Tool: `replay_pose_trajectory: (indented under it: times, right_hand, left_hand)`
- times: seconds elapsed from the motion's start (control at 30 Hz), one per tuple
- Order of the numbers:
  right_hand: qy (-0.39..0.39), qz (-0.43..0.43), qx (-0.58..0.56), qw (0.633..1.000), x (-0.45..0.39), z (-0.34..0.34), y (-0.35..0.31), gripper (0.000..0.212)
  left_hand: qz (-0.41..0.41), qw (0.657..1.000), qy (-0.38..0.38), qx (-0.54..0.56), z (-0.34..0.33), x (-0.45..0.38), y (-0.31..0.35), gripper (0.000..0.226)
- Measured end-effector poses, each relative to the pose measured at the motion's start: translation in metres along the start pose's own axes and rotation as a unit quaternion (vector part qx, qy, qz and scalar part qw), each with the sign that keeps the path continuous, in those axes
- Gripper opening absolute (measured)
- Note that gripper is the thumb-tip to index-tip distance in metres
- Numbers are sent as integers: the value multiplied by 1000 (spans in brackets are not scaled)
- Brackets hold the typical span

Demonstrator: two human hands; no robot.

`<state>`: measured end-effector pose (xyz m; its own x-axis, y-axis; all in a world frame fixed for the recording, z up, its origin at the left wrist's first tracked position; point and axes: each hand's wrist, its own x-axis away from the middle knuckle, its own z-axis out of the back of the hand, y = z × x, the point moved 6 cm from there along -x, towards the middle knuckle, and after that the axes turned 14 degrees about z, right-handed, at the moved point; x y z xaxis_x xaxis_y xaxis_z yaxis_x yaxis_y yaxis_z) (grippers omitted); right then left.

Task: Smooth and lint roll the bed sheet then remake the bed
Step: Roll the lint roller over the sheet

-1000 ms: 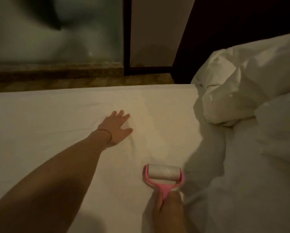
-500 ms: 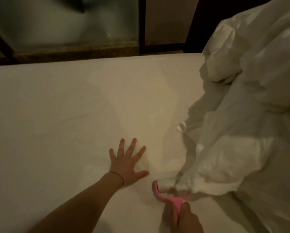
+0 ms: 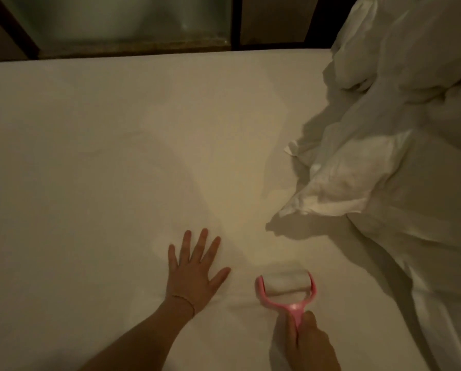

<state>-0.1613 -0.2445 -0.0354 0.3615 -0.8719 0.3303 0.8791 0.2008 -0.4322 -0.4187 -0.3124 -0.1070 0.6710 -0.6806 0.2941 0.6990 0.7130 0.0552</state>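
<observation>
The white bed sheet (image 3: pixel 117 170) is stretched flat over the mattress and fills most of the view. My left hand (image 3: pixel 194 274) presses flat on it with fingers spread, near the front middle. Just to its right, my right hand (image 3: pixel 308 346) grips the pink handle of a lint roller (image 3: pixel 287 289), whose white roll lies on the sheet. A crumpled white duvet (image 3: pixel 384 183) is bunched up along the right side, its nearest corner a short way beyond the roller.
The bed's far edge (image 3: pixel 157 58) runs across the top, with a dark-framed frosted glass panel (image 3: pixel 122 20) and a stone ledge behind it. Small creases in the sheet sit between my two hands.
The roller has come out from under the duvet's edge and now lies in the open on the sheet. My left hand stays flat, shifted slightly toward me.
</observation>
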Motion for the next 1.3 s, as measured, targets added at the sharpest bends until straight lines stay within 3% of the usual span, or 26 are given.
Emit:
replay_pose_trajectory:
  times: [0.07,0.13,0.17,0.3,0.47,0.7,0.8,0.87,1.07,1.3]
  right_hand:
    - [22,37,-11,999,43,-15,21,70]
    - [61,42,56,996,71,-21,43,63]
    - [44,51,52,996,77,-20,42,58]
    - [7,18,67,998,48,3,27,39]
    - [-14,44,21,999,13,-11,7,38]
    - [-24,-25,29,999,126,-25,61,37]
    - [32,-5,23,999,151,-15,68,51]
    - [7,10,58,998,138,-13,65,56]
    - [-18,60,-3,998,65,-21,31,37]
    - [-44,-30,-62,997,165,-32,76,32]
  left_hand:
    - [5,1000,12,6,-5,18,-5,74]
    - [11,1000,19,11,-12,36,-8,74]
    - [16,1000,16,13,-14,44,-7,74]
    - [25,999,21,24,-19,66,0,74]
    - [11,999,28,23,-27,91,2,74]
    - [1,999,42,19,-33,109,-3,74]
    - [4,999,38,21,-35,117,-2,75]
    - [-1,999,36,21,-37,126,-1,76]
    - [-21,999,42,18,-43,150,1,77]
    - [-16,999,35,27,-47,151,-1,75]
